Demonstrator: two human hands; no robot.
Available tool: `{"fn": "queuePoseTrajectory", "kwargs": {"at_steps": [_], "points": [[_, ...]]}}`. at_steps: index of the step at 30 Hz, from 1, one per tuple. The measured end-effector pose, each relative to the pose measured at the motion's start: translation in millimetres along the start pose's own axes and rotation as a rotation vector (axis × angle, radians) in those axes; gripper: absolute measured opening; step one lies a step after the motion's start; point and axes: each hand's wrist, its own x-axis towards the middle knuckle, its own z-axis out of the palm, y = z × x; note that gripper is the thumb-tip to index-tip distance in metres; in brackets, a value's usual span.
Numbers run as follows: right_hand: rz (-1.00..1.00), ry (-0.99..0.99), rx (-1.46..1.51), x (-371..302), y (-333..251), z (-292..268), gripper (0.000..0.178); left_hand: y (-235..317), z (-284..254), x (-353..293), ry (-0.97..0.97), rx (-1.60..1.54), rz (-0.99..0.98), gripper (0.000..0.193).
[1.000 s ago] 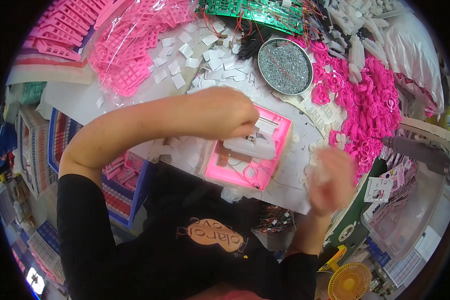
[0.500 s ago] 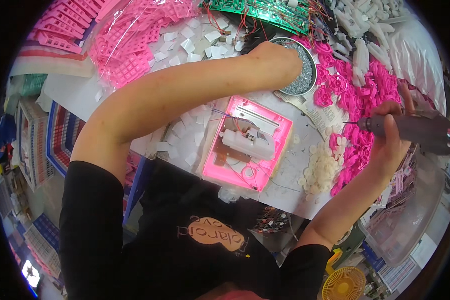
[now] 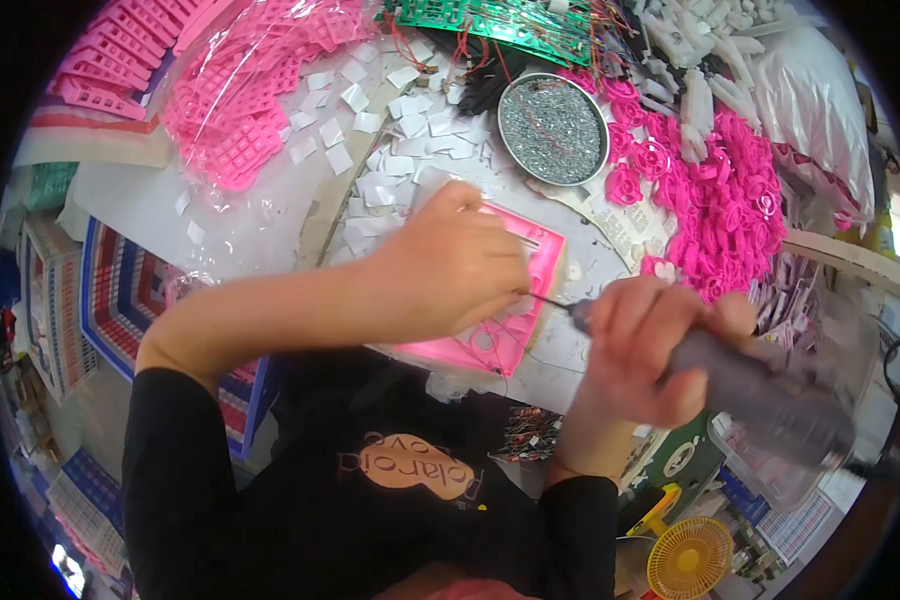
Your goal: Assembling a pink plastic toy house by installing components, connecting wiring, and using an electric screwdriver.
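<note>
My right hand (image 3: 638, 345) grips a dark grey electric screwdriver (image 3: 765, 400), its thin bit (image 3: 550, 299) pointing left. At the bit's tip is my left hand (image 3: 465, 262), fingers pinched together; whatever they hold is hidden. Both hands are above a pink plastic casing (image 3: 485, 350) lying on the table. The left hand hides most of the casing and the white part inside it. Beyond the casing stands a round metal bowl (image 3: 604, 155) full of small silvery screws (image 3: 550, 125).
Small white pieces (image 3: 400, 165) are scattered left of the bowl. Pink ring-shaped parts (image 3: 725, 210) heap up at the right. Green circuit boards (image 3: 500, 30) with wires lie at the far edge, pink keypad-like parts (image 3: 235, 125) at far left. A yellow fan (image 3: 690, 557) stands lower right.
My left hand has come out of the screw bowl and back toward me, over the casing. The right hand has brought the screwdriver leftward, its bit to the left fingers.
</note>
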Motion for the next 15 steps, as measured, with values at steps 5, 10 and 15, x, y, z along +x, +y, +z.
{"fn": "queuePoseTrajectory", "kwargs": {"at_steps": [5, 10, 15], "points": [[0.018, -0.041, -0.081, 1, 0, 23, 0.044, 3, 5, -19, 0.096, -0.149, -0.119, 0.013], [0.040, -0.097, -0.125, 5, 1, 24, 0.042, 5, 1, -20, 0.056, -0.207, -0.191, 0.010], [0.030, -0.090, -0.096, 2, 9, 24, 0.042, 1, 4, -21, 0.070, -0.022, -0.096, 0.018]]}}
